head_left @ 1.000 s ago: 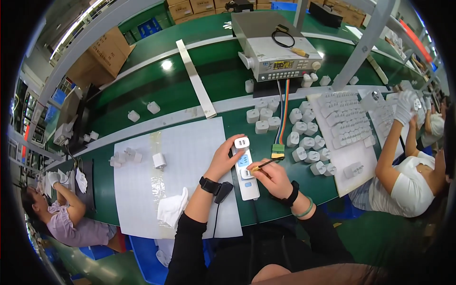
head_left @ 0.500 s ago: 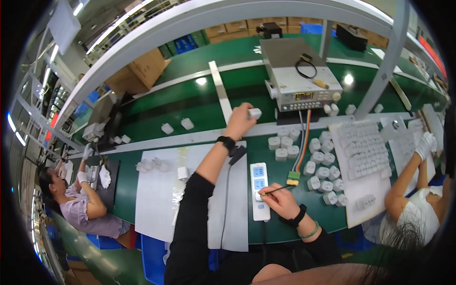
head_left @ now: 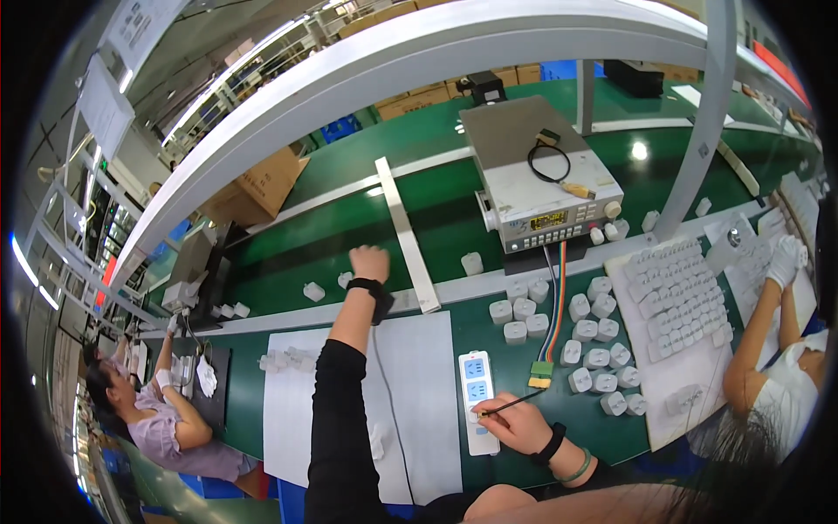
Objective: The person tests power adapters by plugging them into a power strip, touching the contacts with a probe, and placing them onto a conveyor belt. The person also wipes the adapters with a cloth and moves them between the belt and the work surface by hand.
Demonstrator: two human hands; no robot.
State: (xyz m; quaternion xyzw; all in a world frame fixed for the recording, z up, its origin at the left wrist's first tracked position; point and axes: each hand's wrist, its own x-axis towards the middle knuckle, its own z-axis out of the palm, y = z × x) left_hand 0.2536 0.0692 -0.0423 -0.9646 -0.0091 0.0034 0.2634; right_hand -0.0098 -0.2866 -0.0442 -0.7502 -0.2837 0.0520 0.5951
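Note:
My left hand (head_left: 369, 262) is over the green belt, fingers curled under with nothing seen in them. Close beside it is a white cube-shaped adapter (head_left: 346, 279); another adapter (head_left: 314, 291) lies farther left. On the belt to its right stands a third adapter (head_left: 472, 264). My right hand (head_left: 517, 424) pinches the end of a short black cable (head_left: 513, 404) over the white power strip (head_left: 475, 369) with blue sockets. The cable runs to a green-and-yellow connector (head_left: 541, 375) on a multicoloured ribbon cable (head_left: 555, 306), which rises toward a grey bench instrument (head_left: 548, 223).
Several adapters (head_left: 596, 358) stand in loose rows to the right, beside a filled white board (head_left: 624, 301). White sheeting (head_left: 428, 384) covers the left bench. A metal bar (head_left: 406, 236) crosses the belt. Co-workers sit at both sides; one gloved hand (head_left: 784, 262) is at right.
My left hand has let go of the adapter, which now stands on the belt, and has moved left toward the other adapters. My right hand stays at the power strip with the cable.

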